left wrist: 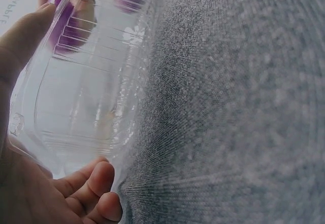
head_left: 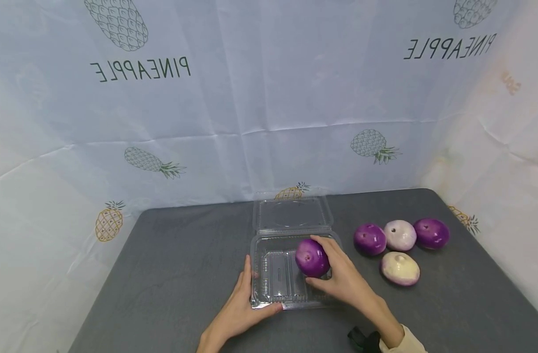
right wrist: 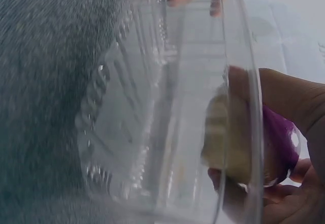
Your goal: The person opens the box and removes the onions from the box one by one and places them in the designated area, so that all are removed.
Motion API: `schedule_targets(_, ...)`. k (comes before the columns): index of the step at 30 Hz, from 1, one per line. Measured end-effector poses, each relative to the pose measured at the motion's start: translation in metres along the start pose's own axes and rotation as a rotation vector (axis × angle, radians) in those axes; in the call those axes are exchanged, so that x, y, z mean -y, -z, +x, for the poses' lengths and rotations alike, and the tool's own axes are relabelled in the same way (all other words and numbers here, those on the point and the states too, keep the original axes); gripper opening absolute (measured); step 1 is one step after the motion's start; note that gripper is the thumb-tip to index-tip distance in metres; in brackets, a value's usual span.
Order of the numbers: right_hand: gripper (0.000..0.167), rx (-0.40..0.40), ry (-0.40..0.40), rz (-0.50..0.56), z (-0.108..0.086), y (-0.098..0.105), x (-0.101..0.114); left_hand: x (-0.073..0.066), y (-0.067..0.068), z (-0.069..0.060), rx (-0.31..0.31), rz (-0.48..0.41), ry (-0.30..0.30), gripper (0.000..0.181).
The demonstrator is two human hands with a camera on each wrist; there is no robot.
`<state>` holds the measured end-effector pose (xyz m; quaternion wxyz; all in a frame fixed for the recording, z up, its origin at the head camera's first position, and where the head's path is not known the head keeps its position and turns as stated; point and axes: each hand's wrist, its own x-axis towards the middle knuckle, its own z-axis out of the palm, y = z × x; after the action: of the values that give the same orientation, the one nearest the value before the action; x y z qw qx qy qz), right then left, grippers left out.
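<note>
My right hand [head_left: 339,274] grips a glossy purple onion [head_left: 311,258] between thumb and fingers, over the right half of a clear plastic clamshell container [head_left: 269,274]. The lid [head_left: 292,213] lies folded back behind the base. In the right wrist view, the onion's pale underside [right wrist: 216,137] shows through the container wall. My left hand [head_left: 240,306] holds the container's near left corner, with the thumb [left wrist: 30,36] along the rim and the fingers [left wrist: 96,183] against the side. Whether the onion touches the container floor cannot be told.
On the table's right side sit a purple onion [head_left: 370,239], a whitish onion [head_left: 400,235], another purple onion [head_left: 431,233] and a pale one [head_left: 400,268] with its knob up. A white curtain [head_left: 233,98] printed with pineapples hangs behind the grey table [head_left: 176,274].
</note>
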<state>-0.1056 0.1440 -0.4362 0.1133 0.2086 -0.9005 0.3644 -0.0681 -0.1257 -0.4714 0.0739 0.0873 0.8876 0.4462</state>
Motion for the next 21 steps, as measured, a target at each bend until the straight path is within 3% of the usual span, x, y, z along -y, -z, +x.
schedule_targets(13,0.089,-0.063,0.015,-0.041,-0.016,0.028,-0.013,0.0,0.002,0.0,0.015,0.014,0.002,0.134)
schedule_targets(21,0.091,-0.082,-0.034,-0.067,-0.022,0.045,-0.022,0.0,0.002,0.001,0.036,0.015,0.028,0.135)
